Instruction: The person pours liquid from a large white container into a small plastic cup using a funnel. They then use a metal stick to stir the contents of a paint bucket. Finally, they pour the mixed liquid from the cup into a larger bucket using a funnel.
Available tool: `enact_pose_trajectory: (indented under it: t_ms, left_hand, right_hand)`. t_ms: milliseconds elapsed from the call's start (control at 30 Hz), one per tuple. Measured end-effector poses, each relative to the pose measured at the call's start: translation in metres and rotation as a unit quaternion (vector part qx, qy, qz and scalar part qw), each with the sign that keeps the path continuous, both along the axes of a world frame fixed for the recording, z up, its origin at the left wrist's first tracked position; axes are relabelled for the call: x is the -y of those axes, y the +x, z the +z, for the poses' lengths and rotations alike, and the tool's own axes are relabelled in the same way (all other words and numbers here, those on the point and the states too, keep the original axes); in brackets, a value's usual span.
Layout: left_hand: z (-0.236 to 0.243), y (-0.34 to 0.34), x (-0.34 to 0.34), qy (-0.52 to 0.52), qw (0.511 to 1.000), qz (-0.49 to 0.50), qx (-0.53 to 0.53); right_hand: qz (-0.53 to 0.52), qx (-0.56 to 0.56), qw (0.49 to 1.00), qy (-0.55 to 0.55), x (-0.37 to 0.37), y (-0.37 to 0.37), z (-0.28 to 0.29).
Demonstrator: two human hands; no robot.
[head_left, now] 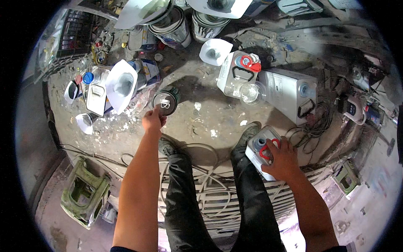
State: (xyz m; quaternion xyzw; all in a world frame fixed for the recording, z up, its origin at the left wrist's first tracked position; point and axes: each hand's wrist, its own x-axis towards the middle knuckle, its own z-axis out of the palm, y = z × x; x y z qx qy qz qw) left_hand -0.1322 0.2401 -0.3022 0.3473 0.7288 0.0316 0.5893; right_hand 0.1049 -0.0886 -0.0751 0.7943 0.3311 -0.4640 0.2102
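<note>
My left hand (154, 119) grips the near edge of a round dark can (170, 97), which has a small white shape on its top. My right hand (281, 159) is closed on the red handle (266, 148) of a square light metal can (256, 168) with an open spout, beside my right foot. Beyond it a larger silver can (285, 92) lies beside a can with a red-rimmed spout (231, 80) and a clear round cup (251, 94). Left of the dark can, white paper funnels (121, 101) rest among metal cans with blue and red caps.
Paint tins (168, 35) and more funnels (216, 47) stand along the back. Coiled cables (315, 134) lie at the right, hoses (206, 148) around my feet on a slatted grate (216, 193). Greenish plastic parts (82, 210) lie at lower left and right; equipment (356, 108) stands far right.
</note>
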Motion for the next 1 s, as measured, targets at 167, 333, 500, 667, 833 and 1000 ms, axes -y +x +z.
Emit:
enact_pose_trajectory:
  t_ms: [167,333,500,667,833,1000]
  left_hand:
    - [0.01,-0.021,0.014,0.021,0.999,-0.029,0.017]
    - [0.016,-0.089,0.064,0.064,0.955,-0.29,-0.005]
    - [0.09,-0.184,0.16,-0.142,0.762,-0.619,-0.125]
    - [0.149,-0.203,0.207,-0.299,0.735,-0.546,-0.267]
    - [0.167,-0.197,0.199,-0.308,0.75,-0.543,-0.218]
    - [0.164,-0.189,0.201,-0.309,0.747,-0.538,-0.238]
  right_hand:
    - [0.018,-0.01,0.999,-0.035,-0.014,0.013,0.013]
    - [-0.006,-0.037,0.998,-0.059,-0.031,0.03,0.026]
    - [0.001,-0.035,0.998,-0.049,-0.047,0.044,0.035]
    - [0.026,-0.037,0.998,-0.046,-0.069,0.06,0.042]
    - [0.014,-0.073,0.992,-0.103,-0.1,0.076,0.042]
    - [0.014,-0.103,0.987,-0.119,-0.125,0.084,0.034]
